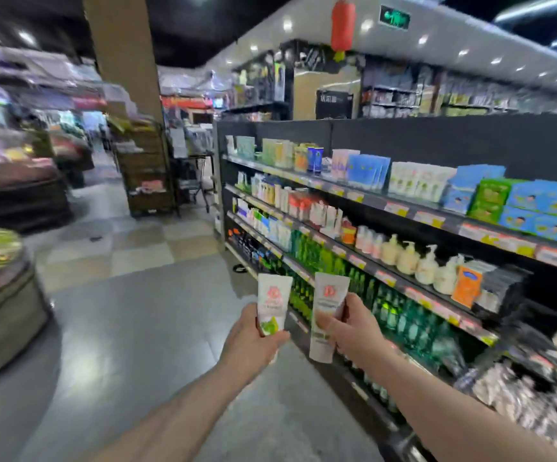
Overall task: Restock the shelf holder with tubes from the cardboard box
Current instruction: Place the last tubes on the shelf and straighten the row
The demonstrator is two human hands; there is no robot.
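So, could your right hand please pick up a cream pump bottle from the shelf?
Probably not: the right hand holds a tube, so it is not free; the pump bottles stand unblocked.

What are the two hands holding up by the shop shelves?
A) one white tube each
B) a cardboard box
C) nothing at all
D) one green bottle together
A: the left hand grips a white tube and the right hand grips a second white tube, side by side.
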